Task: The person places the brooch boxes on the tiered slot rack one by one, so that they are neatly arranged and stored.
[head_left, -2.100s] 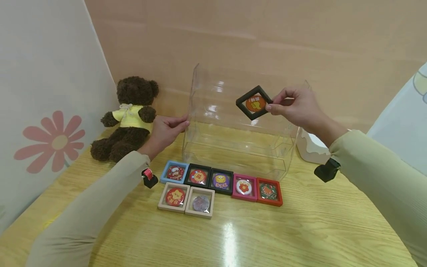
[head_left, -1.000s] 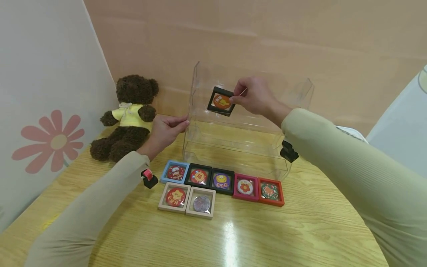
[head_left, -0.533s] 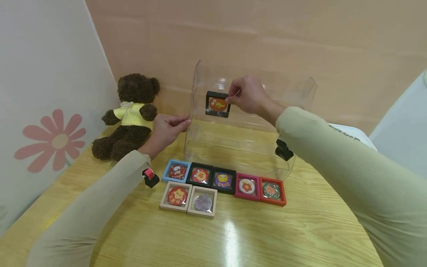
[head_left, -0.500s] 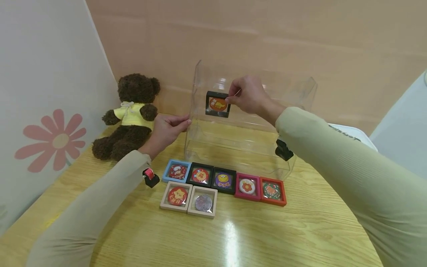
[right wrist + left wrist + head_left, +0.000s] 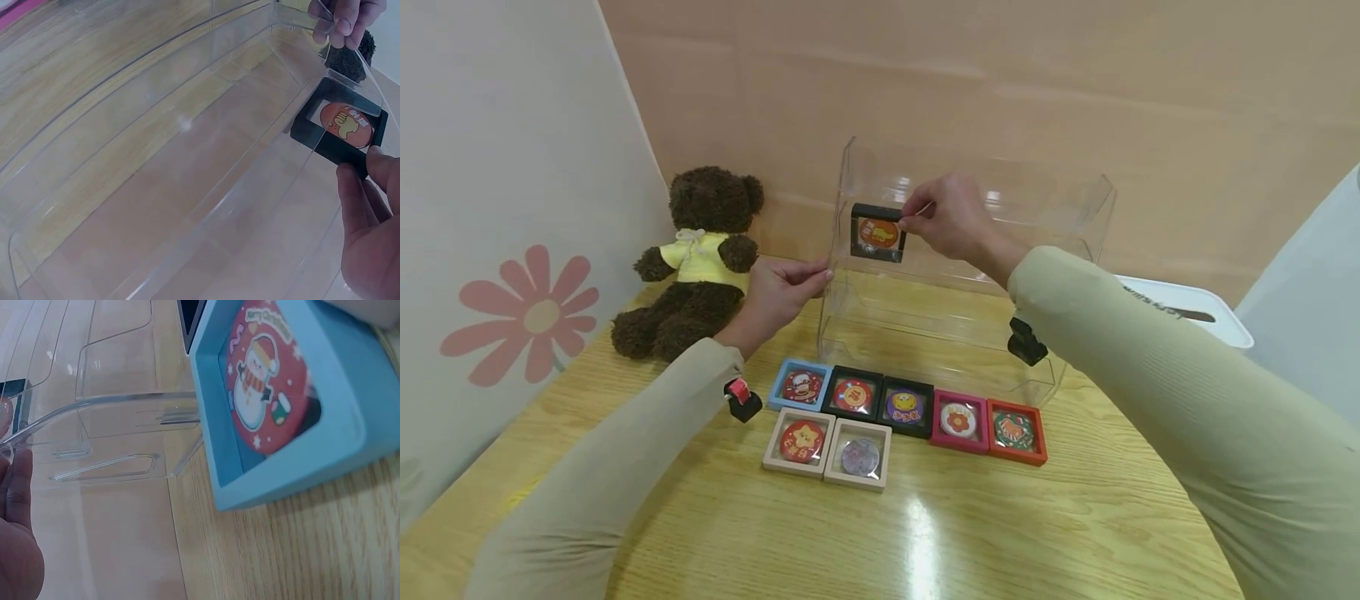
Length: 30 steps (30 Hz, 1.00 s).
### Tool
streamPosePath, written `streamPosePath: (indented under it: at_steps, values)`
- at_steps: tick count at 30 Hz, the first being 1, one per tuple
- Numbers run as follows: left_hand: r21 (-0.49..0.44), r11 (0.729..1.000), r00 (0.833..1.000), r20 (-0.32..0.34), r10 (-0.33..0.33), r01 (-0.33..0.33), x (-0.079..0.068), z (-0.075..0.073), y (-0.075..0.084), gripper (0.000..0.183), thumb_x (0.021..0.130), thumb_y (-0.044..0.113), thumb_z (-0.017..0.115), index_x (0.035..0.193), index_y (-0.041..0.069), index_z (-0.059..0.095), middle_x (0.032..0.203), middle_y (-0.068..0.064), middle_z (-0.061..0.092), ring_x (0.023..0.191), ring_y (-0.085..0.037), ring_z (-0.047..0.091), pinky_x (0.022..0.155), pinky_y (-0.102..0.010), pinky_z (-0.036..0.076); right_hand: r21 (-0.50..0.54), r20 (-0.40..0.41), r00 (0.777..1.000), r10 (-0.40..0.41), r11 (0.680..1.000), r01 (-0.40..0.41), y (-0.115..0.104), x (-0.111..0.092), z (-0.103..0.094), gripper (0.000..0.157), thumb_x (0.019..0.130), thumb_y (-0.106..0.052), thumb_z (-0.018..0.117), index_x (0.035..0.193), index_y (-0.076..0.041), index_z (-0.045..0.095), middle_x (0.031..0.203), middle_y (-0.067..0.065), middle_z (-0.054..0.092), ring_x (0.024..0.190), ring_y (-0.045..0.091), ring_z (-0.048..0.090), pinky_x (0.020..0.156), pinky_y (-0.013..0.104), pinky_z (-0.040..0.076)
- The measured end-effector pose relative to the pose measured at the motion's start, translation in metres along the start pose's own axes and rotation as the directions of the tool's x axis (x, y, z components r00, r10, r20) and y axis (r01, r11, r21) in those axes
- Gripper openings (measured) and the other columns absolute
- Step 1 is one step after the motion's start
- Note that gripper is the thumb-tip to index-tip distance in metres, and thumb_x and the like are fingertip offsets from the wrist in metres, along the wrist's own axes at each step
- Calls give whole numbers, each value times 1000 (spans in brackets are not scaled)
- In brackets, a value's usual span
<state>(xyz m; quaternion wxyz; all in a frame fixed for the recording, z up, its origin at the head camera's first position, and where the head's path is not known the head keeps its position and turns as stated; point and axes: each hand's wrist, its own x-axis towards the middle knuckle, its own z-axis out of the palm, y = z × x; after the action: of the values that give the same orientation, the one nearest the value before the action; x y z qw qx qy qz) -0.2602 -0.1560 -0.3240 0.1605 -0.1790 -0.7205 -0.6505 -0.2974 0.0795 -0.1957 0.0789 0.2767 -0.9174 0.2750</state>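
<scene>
My right hand (image 5: 951,218) pinches a small black display frame (image 5: 878,234) by its right upper edge, thumb in front. Inside the frame is an orange badge with a yellow thumbs-up. It stands upright at the left end of an upper tier of the clear acrylic rack (image 5: 940,332). In the right wrist view the frame (image 5: 340,122) sits behind the tier's transparent front lip. My left hand (image 5: 778,296) pinches the rack's left side panel between thumb and fingers; in the left wrist view this hand (image 5: 19,537) is partly cut off.
In front of the rack lie several badge frames: light blue (image 5: 800,385), two black, magenta (image 5: 959,422) and red (image 5: 1015,431), with two beige ones (image 5: 798,442) nearer. A brown teddy bear (image 5: 703,258) sits left. A white slotted box (image 5: 1195,310) is behind my right sleeve.
My right hand has carried the black frame leftward across the rack and turned it from a diamond tilt to level. My left hand has kept its grip on the side panel.
</scene>
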Motion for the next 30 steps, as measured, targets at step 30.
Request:
streamPosePath:
  at_steps: [30]
  values:
    - [2,1000,1000,-9,20,-20,1,-9,-3,21,87,7,70,104,-6,70,96,-19,68,75,-16,69,68,-30,59,-41,5,990,-142,989,142,60,-107,-8,13,88,-13,69,78,-5,71,70,1,67,61,11,60,52,25,51]
